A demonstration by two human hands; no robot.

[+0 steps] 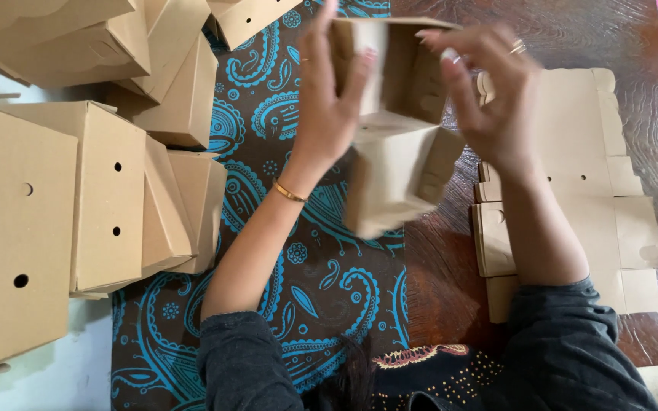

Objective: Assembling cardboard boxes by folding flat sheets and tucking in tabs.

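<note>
Above the paisley cloth [268, 152], the half-folded cardboard box [397, 129] is held up w/ both hands: left hand [329, 99] fingers clamped on its left wall, right hand [489, 91] fingers curled over the top-right rim. Looks like mid-assembly; lower flap hangs loose, so next move prob. needs tucking it in while walls stay square. Flat blanks [573, 190] lie at right on the wooden table [649, 46]; finished boxes [108, 190] crowd the left, nothing blocking.

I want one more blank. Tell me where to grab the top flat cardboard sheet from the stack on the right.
Probably the flat cardboard sheet by its far right edge, from the right: that edge lies bare on the wooden table, while the right hand and forearm cover its left part.
</note>
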